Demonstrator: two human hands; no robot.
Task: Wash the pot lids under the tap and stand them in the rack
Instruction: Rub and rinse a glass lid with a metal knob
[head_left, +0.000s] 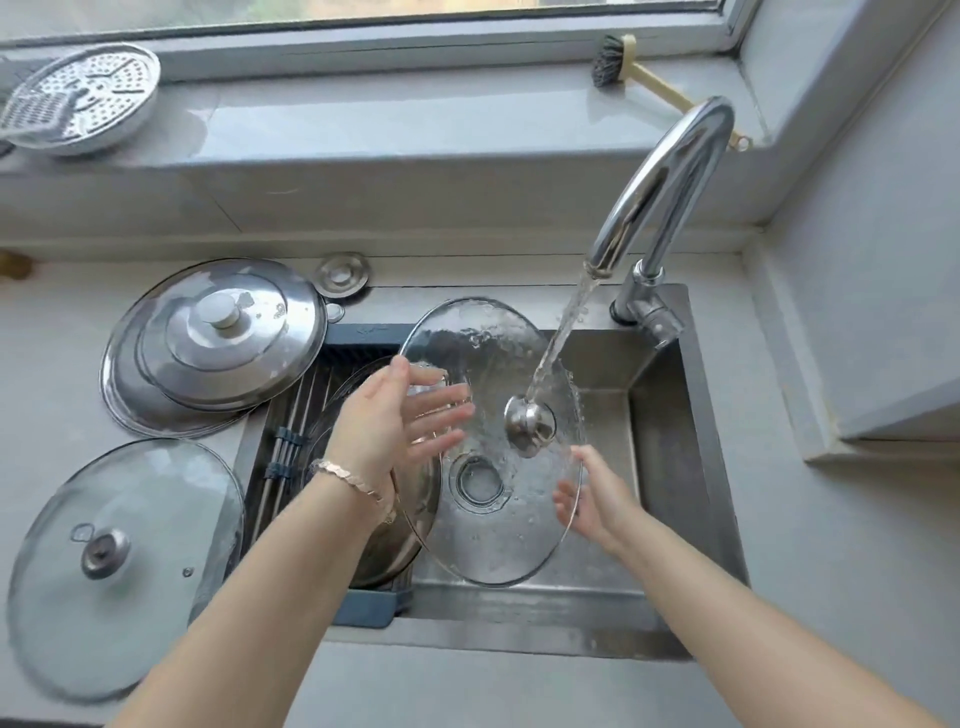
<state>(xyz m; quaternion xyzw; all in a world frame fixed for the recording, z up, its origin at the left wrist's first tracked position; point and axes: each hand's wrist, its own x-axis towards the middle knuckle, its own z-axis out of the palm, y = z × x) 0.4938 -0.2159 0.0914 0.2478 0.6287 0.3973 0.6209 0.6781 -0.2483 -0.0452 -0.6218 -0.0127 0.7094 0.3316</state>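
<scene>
So the glass lid (488, 530) is tilted over the sink (660, 467) under the tap (670, 171) stream, pressed between left hand (384, 421) and right hand (592, 499), fingers (441, 395) loose and uncurled. The rack (280, 457) sits just left; steel lids (218, 332) and a second lid (124, 561) crowd the counter (41, 364).

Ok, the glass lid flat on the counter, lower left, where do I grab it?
Probably its metal knob, from straight above: the glass lid lies flat, dome up, so the knob stands clear while the rim hugs the counter.
</scene>
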